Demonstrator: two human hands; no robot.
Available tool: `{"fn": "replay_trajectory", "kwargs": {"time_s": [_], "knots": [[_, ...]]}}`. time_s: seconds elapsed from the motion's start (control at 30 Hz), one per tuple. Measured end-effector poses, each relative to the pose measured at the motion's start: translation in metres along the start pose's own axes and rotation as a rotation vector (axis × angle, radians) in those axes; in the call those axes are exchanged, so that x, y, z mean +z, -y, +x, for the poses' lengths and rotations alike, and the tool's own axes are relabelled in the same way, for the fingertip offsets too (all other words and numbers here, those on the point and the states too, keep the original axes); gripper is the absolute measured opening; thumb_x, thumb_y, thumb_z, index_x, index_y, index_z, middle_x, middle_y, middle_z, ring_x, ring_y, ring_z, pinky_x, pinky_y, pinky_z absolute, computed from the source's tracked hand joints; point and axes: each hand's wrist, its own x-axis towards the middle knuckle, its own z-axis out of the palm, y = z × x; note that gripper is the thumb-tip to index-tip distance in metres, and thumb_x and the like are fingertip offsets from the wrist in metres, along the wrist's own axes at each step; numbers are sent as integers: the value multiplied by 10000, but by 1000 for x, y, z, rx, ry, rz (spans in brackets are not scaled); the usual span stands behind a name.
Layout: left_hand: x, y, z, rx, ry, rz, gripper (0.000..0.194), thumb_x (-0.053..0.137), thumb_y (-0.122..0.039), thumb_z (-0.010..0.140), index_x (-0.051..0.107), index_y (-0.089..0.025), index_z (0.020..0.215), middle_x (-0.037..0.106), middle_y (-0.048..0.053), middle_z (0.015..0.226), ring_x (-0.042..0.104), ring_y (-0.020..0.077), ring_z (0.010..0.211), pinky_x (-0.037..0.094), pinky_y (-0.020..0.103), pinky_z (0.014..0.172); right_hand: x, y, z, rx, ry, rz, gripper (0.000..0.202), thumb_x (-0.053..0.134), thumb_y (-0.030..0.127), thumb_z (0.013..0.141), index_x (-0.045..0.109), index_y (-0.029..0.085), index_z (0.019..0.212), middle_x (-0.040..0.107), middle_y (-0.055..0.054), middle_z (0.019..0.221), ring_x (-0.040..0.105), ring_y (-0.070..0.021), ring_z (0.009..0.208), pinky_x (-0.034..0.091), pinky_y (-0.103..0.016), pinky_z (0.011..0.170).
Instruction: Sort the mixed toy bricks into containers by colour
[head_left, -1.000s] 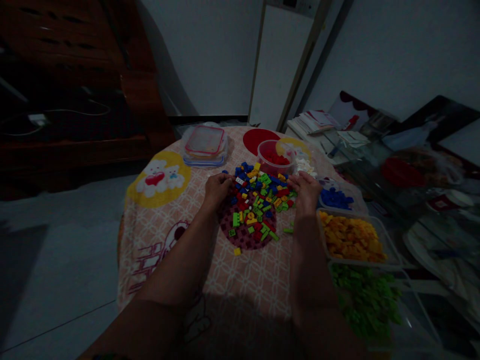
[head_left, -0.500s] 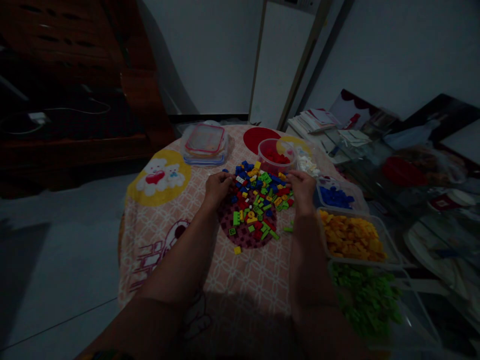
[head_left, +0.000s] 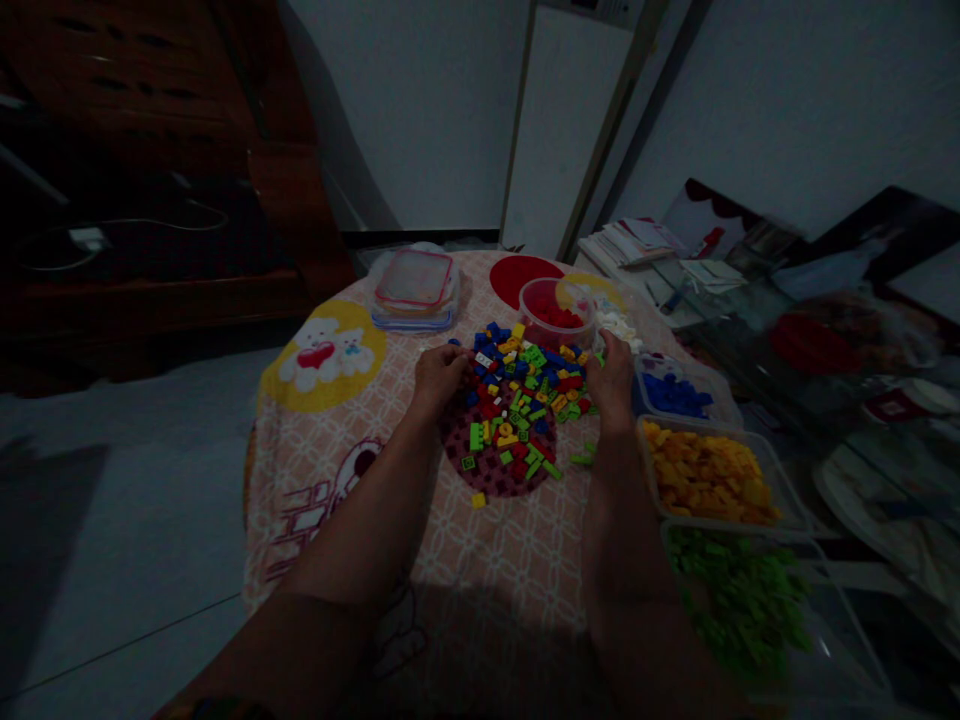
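Note:
A loose pile of mixed toy bricks (head_left: 517, 390) in red, blue, green and yellow lies on the patterned tablecloth (head_left: 495, 560). My left hand (head_left: 441, 378) is at the pile's left edge, its fingers closed near red bricks; what they hold, if anything, is too small to name. At the right edge my right hand (head_left: 611, 372) has its thumb and fingers apart, with a green brick (head_left: 599, 358) by the fingertips. A single yellow brick (head_left: 479, 500) lies in front of the pile.
Behind the pile stands a round tub of red bricks (head_left: 556, 308). Along the right are white bricks (head_left: 619, 330) and boxes of blue (head_left: 675, 395), yellow (head_left: 709, 472) and green bricks (head_left: 739, 600). Stacked lids (head_left: 415, 285) sit at the back left.
My right hand has shifted slightly right, away from the pile, and its fingers have spread. My left hand stays at the left edge. The view has shifted a little.

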Motion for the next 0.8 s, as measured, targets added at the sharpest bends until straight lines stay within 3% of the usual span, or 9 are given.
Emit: {"fn": "replay_trajectory", "kwargs": {"time_s": [0.27,0.43,0.5,0.63,0.7,0.8], "knots": [[0,0,0,10,11,5,158,626,-249,792,760,-173,827,691,3,664,596,131,556,462,228,554,-11,15,1,4,70,70,528,502,191,888,672,168,1388,705,-162,1290,668,-284,1187,527,-444,1084],[0,1,1,17,6,9,152,640,-265,790,759,-174,820,691,1,659,587,130,545,458,231,550,-23,41,2,8,94,103,451,526,160,868,745,146,1262,733,-160,1264,693,-273,1140,542,-391,1037],[0,2,2,13,4,6,153,631,-253,792,758,-173,820,691,-1,657,584,127,538,456,229,546,-25,57,-1,-4,188,148,388,543,161,876,781,157,1183,770,-128,1187,714,-258,1081,549,-364,997],[1,3,2,10,-4,0,163,630,-258,792,765,-171,825,696,1,657,596,129,540,460,226,549,-20,92,-15,-69,572,166,239,596,166,893,829,178,946,802,-45,907,738,-214,915,535,-285,878],[1,4,2,14,-7,7,170,640,-268,787,771,-172,836,704,4,667,609,134,553,464,227,555,-15,106,-24,-131,721,89,205,632,152,882,835,180,874,801,-42,859,738,-198,892,512,-252,836],[0,5,2,21,-1,13,190,638,-272,787,781,-169,857,718,9,687,613,138,557,466,231,556,-4,120,-34,-167,798,-86,177,669,171,890,845,190,876,823,-74,921,750,-211,940,505,-255,828]]}}
